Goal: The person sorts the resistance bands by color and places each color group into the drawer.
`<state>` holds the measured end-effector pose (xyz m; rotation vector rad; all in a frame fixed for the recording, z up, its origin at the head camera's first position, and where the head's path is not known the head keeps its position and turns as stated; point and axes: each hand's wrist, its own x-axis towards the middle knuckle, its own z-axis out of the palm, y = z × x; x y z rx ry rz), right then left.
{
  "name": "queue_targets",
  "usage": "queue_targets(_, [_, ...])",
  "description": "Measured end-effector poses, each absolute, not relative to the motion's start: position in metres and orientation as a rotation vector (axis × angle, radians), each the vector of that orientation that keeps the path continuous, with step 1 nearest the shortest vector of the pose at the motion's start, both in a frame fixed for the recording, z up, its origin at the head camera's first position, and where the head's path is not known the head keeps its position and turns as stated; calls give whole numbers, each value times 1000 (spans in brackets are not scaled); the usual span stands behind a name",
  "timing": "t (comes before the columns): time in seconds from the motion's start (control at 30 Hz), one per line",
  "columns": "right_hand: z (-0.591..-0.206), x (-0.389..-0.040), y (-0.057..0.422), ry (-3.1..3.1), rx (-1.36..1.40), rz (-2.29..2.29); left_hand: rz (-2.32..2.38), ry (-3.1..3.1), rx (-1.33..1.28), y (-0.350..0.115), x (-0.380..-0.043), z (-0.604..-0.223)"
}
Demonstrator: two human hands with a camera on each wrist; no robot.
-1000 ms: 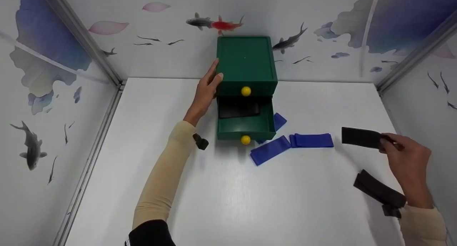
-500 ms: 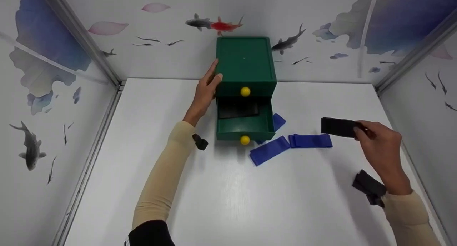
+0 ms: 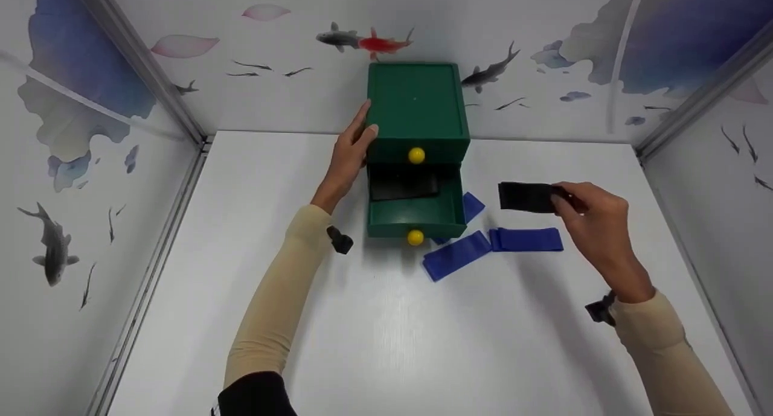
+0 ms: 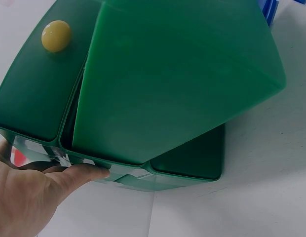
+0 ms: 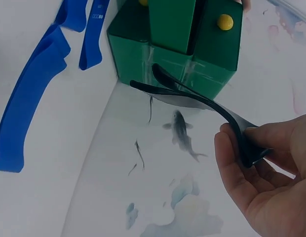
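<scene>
A small green two-drawer cabinet [image 3: 416, 99] stands at the back of the table. Its lower drawer [image 3: 416, 212] is pulled out, and a flat black piece [image 3: 401, 189] lies inside. My left hand [image 3: 345, 159] rests against the cabinet's left side, thumb [image 4: 86, 173] along the side near the front edge. Right of the drawer, my right hand [image 3: 595, 220] pinches one end of a folded black resistance band [image 3: 524, 197]. In the right wrist view the loop's far end [image 5: 165, 79] splays apart, held in the air.
Blue resistance bands [image 3: 528, 240] lie on the white table right of the drawer, one partly hidden by it. Each drawer has a yellow knob [image 3: 415, 238]. Fish-printed walls [image 3: 272, 96] enclose the back and sides. My right forearm [image 3: 655, 337] crosses the table's right side.
My right hand has moved left and away from me with the black band, toward the cabinet. Another black band on the table has become hidden behind the right forearm. The left hand keeps its place.
</scene>
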<state>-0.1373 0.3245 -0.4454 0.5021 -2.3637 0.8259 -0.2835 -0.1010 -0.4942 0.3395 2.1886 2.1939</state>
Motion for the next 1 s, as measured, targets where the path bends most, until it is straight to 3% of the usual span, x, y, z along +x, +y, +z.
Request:
queue_targets(0.5, [-432, -164, 275, -2332, 663, 913, 2182, 2166, 339, -102, -284, -493])
queue_targets(1.0, [-418, -165, 235, -2353, 780, 973, 2182, 2155, 327, -101, -285, -493])
